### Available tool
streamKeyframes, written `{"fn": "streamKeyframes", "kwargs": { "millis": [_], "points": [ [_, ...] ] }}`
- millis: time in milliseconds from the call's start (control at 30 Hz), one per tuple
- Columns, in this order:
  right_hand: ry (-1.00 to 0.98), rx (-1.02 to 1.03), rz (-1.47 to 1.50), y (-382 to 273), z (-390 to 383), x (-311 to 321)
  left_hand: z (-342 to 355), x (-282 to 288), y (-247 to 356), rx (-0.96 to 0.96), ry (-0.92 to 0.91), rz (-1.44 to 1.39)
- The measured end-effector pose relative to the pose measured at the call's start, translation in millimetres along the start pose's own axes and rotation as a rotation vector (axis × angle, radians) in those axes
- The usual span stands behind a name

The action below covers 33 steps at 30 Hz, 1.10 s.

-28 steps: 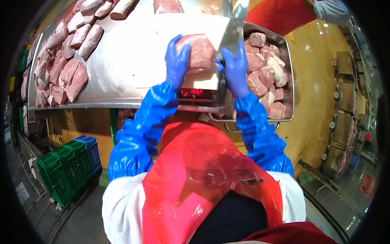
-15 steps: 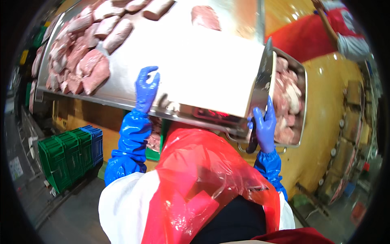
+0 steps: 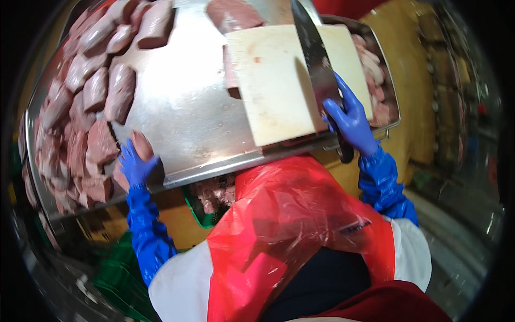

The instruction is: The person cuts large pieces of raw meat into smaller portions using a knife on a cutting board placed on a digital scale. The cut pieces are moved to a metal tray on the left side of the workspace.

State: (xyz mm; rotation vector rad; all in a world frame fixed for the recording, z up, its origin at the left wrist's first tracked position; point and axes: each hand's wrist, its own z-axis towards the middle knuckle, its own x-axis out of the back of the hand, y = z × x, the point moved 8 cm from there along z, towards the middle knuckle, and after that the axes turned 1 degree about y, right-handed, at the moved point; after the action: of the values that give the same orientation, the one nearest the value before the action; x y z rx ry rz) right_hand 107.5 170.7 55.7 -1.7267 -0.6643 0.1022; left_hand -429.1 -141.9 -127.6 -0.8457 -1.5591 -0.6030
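Note:
My left hand reaches to the left side of the steel table, fingers and thumb spread over a pink piece of meat. The hand covers part of that piece. My right hand is closed round the dark handle of a large knife. Its broad blade points away from me, over the white cutting board. Both hands wear blue gloves. Beside my left hand lies a heap of meat pieces. One slab of meat rests beyond the board, and another shows at the board's left edge.
The steel table has a raised front edge close to my red apron. A metal tray with cut meat stands right of the board. Under the table edge sits a green crate with meat pieces. More green crates stand lower left.
My left hand has moved left from the board's front edge onto a meat piece beside the heap. The knife stays in my right hand, its blade now over the board. The view has shifted left.

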Motion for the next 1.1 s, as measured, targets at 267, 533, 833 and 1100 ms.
{"fn": "streamKeyframes", "kwargs": {
  "millis": [267,533,833,1100],
  "points": [
    [-0.056,0.071,0.067,8,-3,28,6,11,-40,0.214,0.083,-0.776],
    [0.009,0.059,0.206,45,-6,93,-21,198,299,-0.149,-0.497,-1.181],
    [0.053,0.153,0.327,59,32,128,-102,200,494,-0.775,0.193,-0.364],
    [0.170,0.390,-0.443,35,0,95,-81,197,524,-0.458,0.239,-0.320]
  ]
}}
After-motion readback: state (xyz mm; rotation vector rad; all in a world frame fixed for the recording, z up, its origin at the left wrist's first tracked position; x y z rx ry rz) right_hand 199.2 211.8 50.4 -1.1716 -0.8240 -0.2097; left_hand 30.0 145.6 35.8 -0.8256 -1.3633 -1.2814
